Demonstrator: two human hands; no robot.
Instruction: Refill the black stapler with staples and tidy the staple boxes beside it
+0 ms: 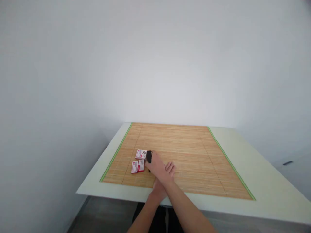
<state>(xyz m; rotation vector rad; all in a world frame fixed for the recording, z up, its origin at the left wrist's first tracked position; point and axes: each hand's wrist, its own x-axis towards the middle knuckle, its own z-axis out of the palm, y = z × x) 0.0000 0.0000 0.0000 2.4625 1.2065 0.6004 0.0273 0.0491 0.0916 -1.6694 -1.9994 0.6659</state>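
Note:
My right hand (155,164) reaches across to the left over my left wrist. Its fingers are closed on a small black object (149,156) with a rounded end; most of it is hidden, so its kind cannot be made out. Just left of that hand lie several small red-and-white boxes in two groups: a back pair (141,154) side by side, and a front pair (137,166) with edges touching or overlapping. Under the right forearm, my left hand (170,169) rests on the bamboo mat (189,145), fingers stretched out, holding nothing visible. A dark bit shows below the right hand.
The mat has green edging and covers much of a white table (252,161). White walls stand behind and to the left. The table's front edge runs close to my body, with my dark-clothed legs (157,220) below. A dark handle (288,163) shows at far right.

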